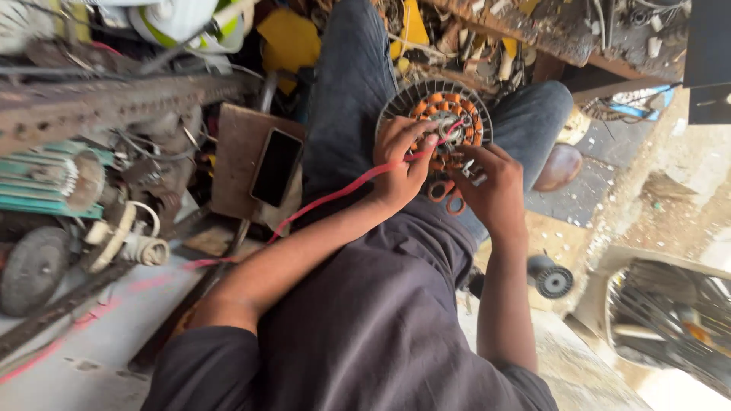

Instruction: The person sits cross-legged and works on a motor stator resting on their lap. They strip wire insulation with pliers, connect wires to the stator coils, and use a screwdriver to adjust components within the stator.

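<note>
Currently, left hand (pixel 402 164) pinches a red strip (pixel 335 195) between thumb and fingers, the strip trailing back along the forearm; right hand (pixel 491 186) curls beside it, fingertips on the work, grip unclear. Beyond both, a round motor stator (pixel 435 114) with orange windings rests on the person's lap; a black phone (pixel 276 166) lies on a board at left.

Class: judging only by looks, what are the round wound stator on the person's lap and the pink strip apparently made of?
Round wound stator: probably dull grey metal laminations, judging by ribbed rim, with glossy orange copper-like coils. Pink strip: seemingly flexible plastic or tape, since it bends smoothly.
</note>
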